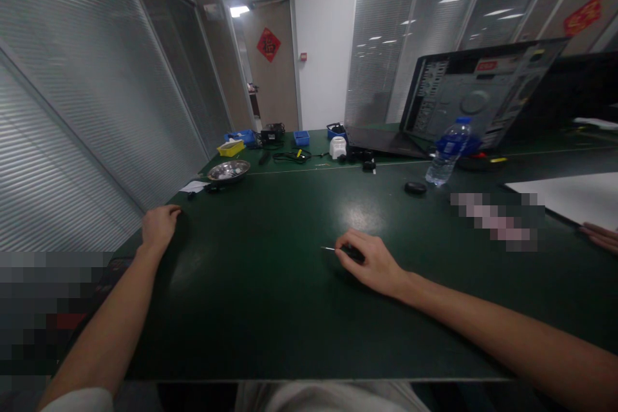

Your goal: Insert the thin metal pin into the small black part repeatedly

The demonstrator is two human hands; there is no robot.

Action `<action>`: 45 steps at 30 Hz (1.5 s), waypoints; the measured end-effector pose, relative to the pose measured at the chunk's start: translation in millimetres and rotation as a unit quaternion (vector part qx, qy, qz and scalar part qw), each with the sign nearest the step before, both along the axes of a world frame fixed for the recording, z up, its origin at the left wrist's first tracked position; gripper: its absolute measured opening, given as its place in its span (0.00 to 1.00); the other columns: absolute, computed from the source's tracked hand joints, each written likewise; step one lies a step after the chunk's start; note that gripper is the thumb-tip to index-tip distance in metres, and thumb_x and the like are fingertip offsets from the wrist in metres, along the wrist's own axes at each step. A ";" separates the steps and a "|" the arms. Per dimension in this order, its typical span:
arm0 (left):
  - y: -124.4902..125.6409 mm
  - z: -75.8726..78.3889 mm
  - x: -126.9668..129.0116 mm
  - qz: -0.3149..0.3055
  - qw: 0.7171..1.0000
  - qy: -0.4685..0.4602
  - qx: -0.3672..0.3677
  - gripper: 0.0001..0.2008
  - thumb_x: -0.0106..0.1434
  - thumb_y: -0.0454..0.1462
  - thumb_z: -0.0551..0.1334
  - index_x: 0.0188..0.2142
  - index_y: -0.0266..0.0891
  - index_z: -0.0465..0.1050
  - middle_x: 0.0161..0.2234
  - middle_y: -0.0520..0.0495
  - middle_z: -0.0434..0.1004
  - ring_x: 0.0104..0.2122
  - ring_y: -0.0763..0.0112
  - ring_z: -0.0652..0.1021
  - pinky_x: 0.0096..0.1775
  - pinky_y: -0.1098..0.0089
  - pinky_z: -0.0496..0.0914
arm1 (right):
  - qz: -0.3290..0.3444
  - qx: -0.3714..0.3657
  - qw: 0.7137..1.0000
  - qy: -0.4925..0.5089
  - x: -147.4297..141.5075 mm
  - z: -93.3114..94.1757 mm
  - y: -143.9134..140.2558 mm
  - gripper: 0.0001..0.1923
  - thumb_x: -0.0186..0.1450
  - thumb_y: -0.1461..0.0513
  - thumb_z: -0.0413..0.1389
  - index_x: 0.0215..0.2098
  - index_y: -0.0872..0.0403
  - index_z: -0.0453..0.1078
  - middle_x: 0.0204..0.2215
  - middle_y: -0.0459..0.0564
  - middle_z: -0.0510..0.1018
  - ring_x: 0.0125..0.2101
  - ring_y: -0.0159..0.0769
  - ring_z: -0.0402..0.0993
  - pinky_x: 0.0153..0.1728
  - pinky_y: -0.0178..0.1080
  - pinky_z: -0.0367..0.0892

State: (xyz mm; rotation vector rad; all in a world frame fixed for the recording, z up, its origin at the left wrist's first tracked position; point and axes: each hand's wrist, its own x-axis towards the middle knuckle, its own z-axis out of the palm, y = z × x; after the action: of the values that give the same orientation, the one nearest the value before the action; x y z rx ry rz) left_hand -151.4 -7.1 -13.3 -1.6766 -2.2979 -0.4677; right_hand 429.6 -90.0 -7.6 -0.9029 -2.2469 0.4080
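On the dark green table mat point(270, 309), the right hand point(374, 265) closes around a slim black-handled metal-tipped tool point(344, 251) lying flat nearer the seated person than the clear plastic water bottle point(447, 153), not yet lifted, while the left hand point(159, 226) rests empty, loosely curled, at the mat's left edge.

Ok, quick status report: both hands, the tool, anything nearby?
Left hand flat on table edge, holding nothing. Right hand closed on small screwdriver, tip pointing left. Black cap, water bottle beyond.
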 end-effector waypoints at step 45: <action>-88.7 4.9 334.7 -0.482 0.812 -0.308 -0.114 0.10 0.67 0.41 0.64 0.46 0.44 0.80 0.41 0.47 0.80 0.39 0.65 0.77 0.39 0.66 0.70 | 0.029 0.015 0.991 -0.127 9.2 -4.3 16.1 0.05 0.68 0.62 0.56 0.42 0.52 0.72 0.37 0.47 0.77 0.33 0.34 0.73 0.33 0.35 0.64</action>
State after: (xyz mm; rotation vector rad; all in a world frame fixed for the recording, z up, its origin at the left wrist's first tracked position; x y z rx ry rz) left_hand 183.3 -95.9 -8.4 -3.1525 -1.6336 -1.0853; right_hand 438.8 -73.9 -12.0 -0.9191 -2.5081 0.2985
